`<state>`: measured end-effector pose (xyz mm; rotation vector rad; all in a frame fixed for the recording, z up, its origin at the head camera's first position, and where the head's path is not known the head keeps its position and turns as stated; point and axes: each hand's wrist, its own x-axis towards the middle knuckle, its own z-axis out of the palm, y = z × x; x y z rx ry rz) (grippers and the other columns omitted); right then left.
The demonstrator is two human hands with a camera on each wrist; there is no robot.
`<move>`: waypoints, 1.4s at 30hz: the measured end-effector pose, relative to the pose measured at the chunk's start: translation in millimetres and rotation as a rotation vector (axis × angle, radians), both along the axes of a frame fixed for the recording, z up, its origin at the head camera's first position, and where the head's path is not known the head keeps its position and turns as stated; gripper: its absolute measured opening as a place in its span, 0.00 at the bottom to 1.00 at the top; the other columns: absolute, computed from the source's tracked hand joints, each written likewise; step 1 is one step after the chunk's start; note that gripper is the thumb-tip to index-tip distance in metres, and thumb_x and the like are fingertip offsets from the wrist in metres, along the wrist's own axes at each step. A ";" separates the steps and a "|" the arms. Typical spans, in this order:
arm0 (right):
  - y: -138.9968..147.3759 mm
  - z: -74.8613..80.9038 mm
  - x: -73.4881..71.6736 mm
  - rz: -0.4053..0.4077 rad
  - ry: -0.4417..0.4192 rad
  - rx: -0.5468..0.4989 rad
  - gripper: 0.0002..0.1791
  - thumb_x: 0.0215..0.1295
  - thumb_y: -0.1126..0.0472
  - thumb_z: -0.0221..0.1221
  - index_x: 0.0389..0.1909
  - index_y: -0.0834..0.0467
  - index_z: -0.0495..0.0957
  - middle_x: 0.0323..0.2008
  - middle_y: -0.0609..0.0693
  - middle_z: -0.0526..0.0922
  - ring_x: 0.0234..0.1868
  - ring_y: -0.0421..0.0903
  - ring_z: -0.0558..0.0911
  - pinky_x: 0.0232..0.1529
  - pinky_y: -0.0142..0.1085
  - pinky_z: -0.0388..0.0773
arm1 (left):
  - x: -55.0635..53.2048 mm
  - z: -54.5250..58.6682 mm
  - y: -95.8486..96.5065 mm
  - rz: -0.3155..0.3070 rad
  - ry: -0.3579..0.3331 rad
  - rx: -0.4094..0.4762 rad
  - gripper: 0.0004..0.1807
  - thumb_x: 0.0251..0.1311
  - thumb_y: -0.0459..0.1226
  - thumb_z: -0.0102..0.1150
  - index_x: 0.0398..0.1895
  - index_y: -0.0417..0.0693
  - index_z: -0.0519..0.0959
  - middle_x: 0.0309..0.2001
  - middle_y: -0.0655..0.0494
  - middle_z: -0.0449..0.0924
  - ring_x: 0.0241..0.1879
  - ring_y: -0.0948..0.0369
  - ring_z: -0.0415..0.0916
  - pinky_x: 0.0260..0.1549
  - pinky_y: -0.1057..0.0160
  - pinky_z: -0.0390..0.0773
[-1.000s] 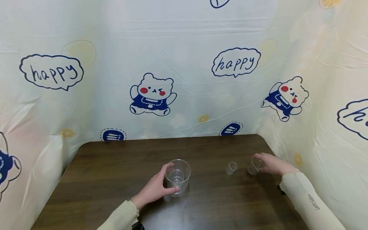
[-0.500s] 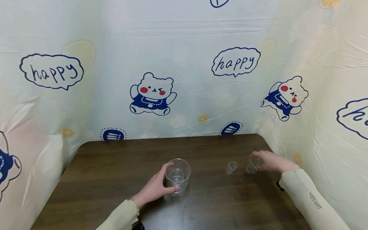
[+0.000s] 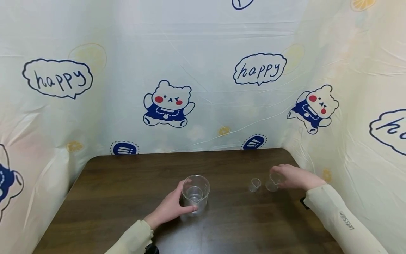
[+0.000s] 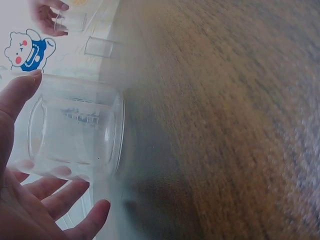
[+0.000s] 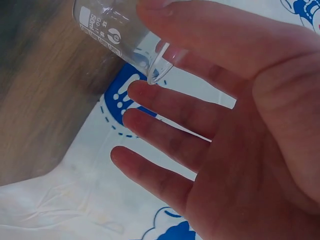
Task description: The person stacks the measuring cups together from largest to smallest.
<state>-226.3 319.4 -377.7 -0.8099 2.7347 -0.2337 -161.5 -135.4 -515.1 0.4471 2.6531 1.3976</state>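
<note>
Around a large clear glass beaker [image 3: 203, 188] on the table, my left hand [image 3: 171, 206] has its thumb in front and fingers behind. A smaller beaker [image 4: 75, 130] is nested inside that one. My right hand [image 3: 295, 177] pinches a small 50 ml beaker [image 3: 271, 183] at its rim between thumb and index finger. The other fingers [image 5: 165, 135] of that hand extend past the beaker's mouth. Just left of it, the smallest beaker [image 3: 254, 185] stands upright on the table. Whether the pinched beaker touches the table, I cannot tell.
The dark wooden table [image 3: 133, 183] has rounded far corners. A pale curtain [image 3: 215, 106] printed with bears and "happy" bubbles surrounds its back and sides, close to my right arm.
My right hand has moved left with the 50 ml beaker, closer to the smallest beaker. My left hand stays on the large beaker.
</note>
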 end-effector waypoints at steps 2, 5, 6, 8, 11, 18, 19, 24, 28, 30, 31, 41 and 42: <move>-5.2 2.8 1.2 -0.002 0.002 0.005 0.22 0.59 0.65 0.74 0.54 0.61 0.81 0.50 0.60 0.85 0.51 0.59 0.83 0.53 0.56 0.81 | 0.2 0.1 -0.5 0.002 -0.006 -0.002 0.55 0.50 0.56 0.80 0.78 0.57 0.59 0.68 0.53 0.74 0.65 0.51 0.75 0.60 0.41 0.73; -12.5 6.8 1.9 0.002 0.005 0.014 0.22 0.59 0.65 0.74 0.54 0.60 0.82 0.50 0.59 0.85 0.50 0.58 0.83 0.53 0.56 0.81 | 0.7 0.4 -0.9 0.004 -0.010 -0.001 0.55 0.50 0.56 0.80 0.78 0.57 0.59 0.68 0.53 0.74 0.65 0.50 0.75 0.61 0.41 0.73; -14.8 7.7 1.8 0.007 0.009 0.020 0.22 0.59 0.65 0.74 0.54 0.60 0.82 0.50 0.58 0.85 0.50 0.58 0.83 0.53 0.55 0.81 | 0.9 0.7 -0.9 0.004 -0.010 0.000 0.55 0.50 0.56 0.80 0.78 0.57 0.59 0.68 0.53 0.74 0.65 0.50 0.75 0.61 0.41 0.73; -19.2 9.6 1.7 0.007 0.009 0.028 0.21 0.60 0.65 0.73 0.55 0.60 0.81 0.50 0.57 0.85 0.50 0.57 0.83 0.52 0.55 0.81 | 1.3 1.0 -0.8 0.004 -0.010 0.000 0.55 0.51 0.56 0.80 0.78 0.57 0.59 0.68 0.52 0.74 0.65 0.50 0.74 0.61 0.40 0.73; -24.8 11.6 1.2 0.026 0.020 0.038 0.21 0.60 0.64 0.73 0.55 0.59 0.81 0.49 0.56 0.85 0.49 0.55 0.83 0.50 0.53 0.82 | 1.7 1.6 -0.5 0.001 -0.009 -0.004 0.55 0.51 0.57 0.80 0.79 0.56 0.58 0.68 0.52 0.74 0.65 0.50 0.74 0.61 0.40 0.73; -33.8 14.1 0.7 0.044 0.059 0.046 0.22 0.58 0.63 0.75 0.53 0.58 0.82 0.45 0.52 0.84 0.43 0.49 0.81 0.45 0.48 0.83 | 3.3 2.9 0.3 0.000 -0.017 -0.005 0.55 0.51 0.57 0.80 0.79 0.56 0.58 0.68 0.51 0.74 0.64 0.49 0.75 0.59 0.40 0.74; -34.9 14.5 0.5 0.045 0.066 0.048 0.22 0.58 0.63 0.75 0.53 0.57 0.82 0.44 0.52 0.84 0.42 0.49 0.81 0.44 0.48 0.83 | 3.3 3.0 0.3 0.000 -0.017 -0.004 0.55 0.51 0.56 0.80 0.79 0.56 0.58 0.68 0.51 0.74 0.64 0.49 0.75 0.60 0.40 0.73; -44.2 19.1 0.5 0.062 0.079 0.041 0.21 0.58 0.63 0.74 0.52 0.56 0.82 0.42 0.50 0.84 0.41 0.47 0.80 0.44 0.47 0.82 | 2.5 2.0 0.2 -0.002 -0.014 -0.007 0.55 0.51 0.57 0.80 0.79 0.56 0.58 0.68 0.51 0.74 0.64 0.50 0.75 0.60 0.40 0.73; -53.0 21.0 -1.1 0.077 0.089 0.038 0.19 0.58 0.62 0.74 0.50 0.54 0.82 0.41 0.46 0.83 0.42 0.46 0.80 0.44 0.47 0.81 | 1.0 0.2 -0.2 -0.002 -0.009 -0.009 0.55 0.51 0.57 0.80 0.79 0.57 0.58 0.69 0.52 0.74 0.64 0.50 0.75 0.60 0.41 0.73; -57.1 21.4 -2.4 0.076 0.090 0.042 0.18 0.59 0.61 0.73 0.50 0.52 0.82 0.40 0.45 0.82 0.42 0.46 0.80 0.44 0.47 0.81 | 0.4 -0.5 -0.3 -0.001 -0.005 -0.012 0.55 0.51 0.57 0.80 0.79 0.57 0.58 0.69 0.52 0.74 0.64 0.50 0.75 0.60 0.41 0.74; -58.9 21.4 -3.0 0.081 0.091 0.044 0.18 0.59 0.61 0.73 0.49 0.52 0.82 0.40 0.45 0.82 0.42 0.46 0.80 0.44 0.47 0.81 | 0.2 -0.6 -0.2 -0.001 -0.004 -0.011 0.55 0.51 0.57 0.80 0.79 0.57 0.58 0.68 0.52 0.74 0.64 0.50 0.75 0.60 0.41 0.74; -82.0 28.4 -1.4 0.109 0.093 0.054 0.17 0.59 0.62 0.74 0.48 0.52 0.83 0.41 0.46 0.82 0.42 0.46 0.80 0.46 0.45 0.82 | 0.9 -0.2 -0.9 -0.006 -0.001 -0.006 0.55 0.51 0.57 0.80 0.79 0.58 0.58 0.68 0.52 0.74 0.64 0.50 0.75 0.60 0.41 0.73; -84.1 28.7 -1.4 0.102 0.085 0.052 0.17 0.59 0.62 0.74 0.49 0.52 0.83 0.41 0.46 0.83 0.43 0.46 0.80 0.46 0.45 0.82 | 1.0 -0.2 -1.1 -0.006 0.000 -0.005 0.55 0.51 0.57 0.80 0.79 0.58 0.58 0.68 0.52 0.74 0.64 0.50 0.75 0.60 0.41 0.73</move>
